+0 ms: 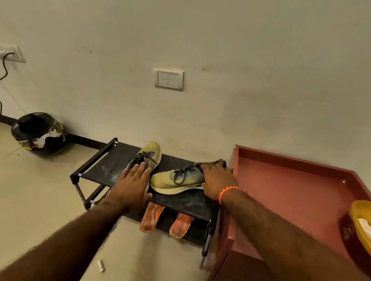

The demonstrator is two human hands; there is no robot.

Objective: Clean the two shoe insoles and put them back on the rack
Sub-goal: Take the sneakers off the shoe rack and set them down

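Two orange insoles lie side by side on the lower shelf of the black shoe rack [104, 168], the left insole [151, 217] and the right insole [180, 225] poking out at the front. Two yellow-green sneakers sit on the top shelf. My left hand [131, 187] rests flat, fingers spread, on the heel of the left sneaker [150, 153]. My right hand [215, 180] curls over the heel of the right sneaker [169, 181], which lies turned sideways. Whether it grips the shoe is unclear.
A maroon wooden tray-top cabinet [285, 190] stands right of the rack, with a yellow bowl [362, 225] holding a white cloth at its right edge. A black helmet [39, 133] sits on the floor at left. A small white object [101, 265] lies on the floor.
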